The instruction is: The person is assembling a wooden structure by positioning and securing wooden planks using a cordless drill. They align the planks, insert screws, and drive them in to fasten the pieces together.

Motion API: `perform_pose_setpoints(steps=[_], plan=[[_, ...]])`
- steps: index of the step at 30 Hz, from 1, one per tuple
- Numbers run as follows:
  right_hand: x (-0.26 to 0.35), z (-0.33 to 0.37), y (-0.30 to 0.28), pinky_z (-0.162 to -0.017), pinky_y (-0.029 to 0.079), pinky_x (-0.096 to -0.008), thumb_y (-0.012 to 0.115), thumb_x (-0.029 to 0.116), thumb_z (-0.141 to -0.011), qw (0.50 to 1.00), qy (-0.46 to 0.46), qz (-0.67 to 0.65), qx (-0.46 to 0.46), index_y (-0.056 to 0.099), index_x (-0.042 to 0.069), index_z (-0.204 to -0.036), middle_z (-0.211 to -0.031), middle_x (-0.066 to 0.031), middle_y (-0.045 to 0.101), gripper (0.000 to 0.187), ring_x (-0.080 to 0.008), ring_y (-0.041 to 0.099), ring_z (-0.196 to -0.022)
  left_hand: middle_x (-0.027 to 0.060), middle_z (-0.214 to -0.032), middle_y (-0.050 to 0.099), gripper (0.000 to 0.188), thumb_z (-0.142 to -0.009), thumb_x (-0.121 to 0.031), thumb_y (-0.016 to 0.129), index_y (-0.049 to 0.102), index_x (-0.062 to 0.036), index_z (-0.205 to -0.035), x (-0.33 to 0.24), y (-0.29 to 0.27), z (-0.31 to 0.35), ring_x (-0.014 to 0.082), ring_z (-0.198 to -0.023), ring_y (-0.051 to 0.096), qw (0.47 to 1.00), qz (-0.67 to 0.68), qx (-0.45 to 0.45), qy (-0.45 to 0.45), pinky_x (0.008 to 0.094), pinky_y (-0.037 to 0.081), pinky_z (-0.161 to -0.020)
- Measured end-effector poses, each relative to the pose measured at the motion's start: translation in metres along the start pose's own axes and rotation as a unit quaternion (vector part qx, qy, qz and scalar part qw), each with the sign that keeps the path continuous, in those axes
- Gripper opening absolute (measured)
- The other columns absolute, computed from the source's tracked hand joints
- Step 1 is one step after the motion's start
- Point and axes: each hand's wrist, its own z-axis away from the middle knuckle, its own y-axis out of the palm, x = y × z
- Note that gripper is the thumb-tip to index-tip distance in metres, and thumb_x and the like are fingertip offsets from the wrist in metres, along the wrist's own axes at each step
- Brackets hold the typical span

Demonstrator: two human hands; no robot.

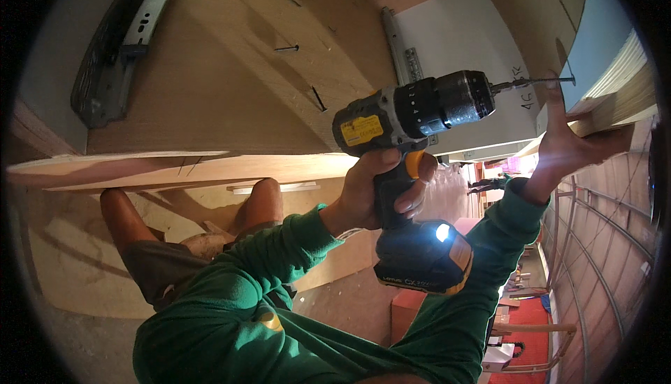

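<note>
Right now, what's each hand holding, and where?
Left hand grips the cordless drill by its handle. Right hand steadies the screw at its tip.
</note>
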Motion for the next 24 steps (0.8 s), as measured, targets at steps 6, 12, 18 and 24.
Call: perform_pose_setpoints(steps=[6,12,18,24], plan=[[0.000,0.002,0.004,-0.118,0.046,-0.0480,0.103,0.028,-0.056,1.000,0.000,-0.008,-0.002,0.031,-0.001,-0.143,-0.137,-0.0193,0.040,0.117,-0.0344,0.045,-0.133,0.0131,-0.101,0.066,0.046,-0.096,-0.038,0.065,0.057,-0.0013,-0.123,-0.003,-0.003,0.000,0.0122,-0.056,0.061,1.000,-0.001,0.008,0.004,0.0277,0.056,-0.053],[-0.003,0.002,0.005,-0.118,0.045,-0.0490,0.103,0.030,-0.055,1.000,-0.003,-0.023,-0.003,0.030,0.000,-0.144,-0.137,-0.0185,0.039,0.119,-0.0354,0.044,-0.134,0.0126,-0.101,0.066,0.045,-0.097,-0.037,0.064,0.056,-0.0026,-0.124,0.000,-0.003,0.001,0.0119,-0.056,0.062,1.000,0.010,0.003,0.004,0.0277,0.056,-0.053],[-0.002,0.006,0.007,-0.119,0.045,-0.0503,0.102,0.033,-0.056,0.998,0.018,-0.057,-0.003,0.030,0.002,-0.145,-0.137,-0.0173,0.039,0.119,-0.0361,0.043,-0.136,0.0120,-0.100,0.065,0.046,-0.096,-0.039,0.064,0.056,-0.0003,-0.121,-0.002,0.003,0.001,0.0123,-0.056,0.061,1.000,-0.001,0.004,0.001,0.0277,0.056,-0.053],[-0.005,0.004,0.006,-0.118,0.046,-0.0505,0.102,0.037,-0.055,0.997,0.011,-0.080,-0.005,0.031,0.003,-0.145,-0.136,-0.0168,0.038,0.120,-0.0363,0.043,-0.136,0.0120,-0.100,0.064,0.047,-0.097,-0.040,0.063,0.057,0.0018,-0.117,-0.002,0.005,0.000,0.0117,-0.054,0.059,1.000,-0.002,-0.016,-0.012,0.0280,0.054,-0.053]])
